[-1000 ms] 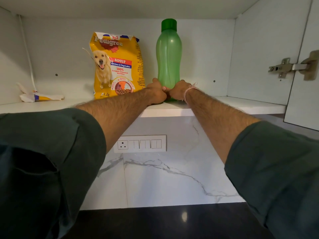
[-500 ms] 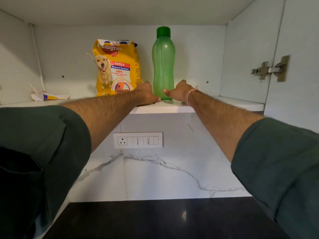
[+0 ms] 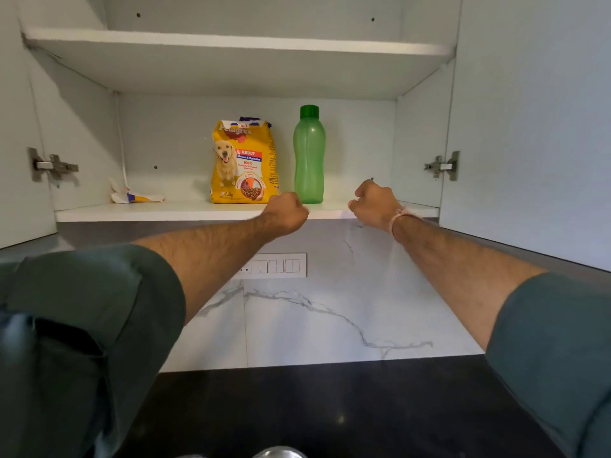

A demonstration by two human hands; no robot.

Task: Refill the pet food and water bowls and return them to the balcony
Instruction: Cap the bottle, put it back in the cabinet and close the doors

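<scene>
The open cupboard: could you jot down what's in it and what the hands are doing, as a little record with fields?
Lower shelf: holds three things
Dog food bag: yellow, upright, middle
Water bottle: green, capped, upright, right of the bag
Crumpled wrapper: far left
Upper shelf: its top is not visible
Left hand: curled, empty, at shelf edge
Right hand: curled, empty, at shelf edge
Doors: both swung open
</scene>
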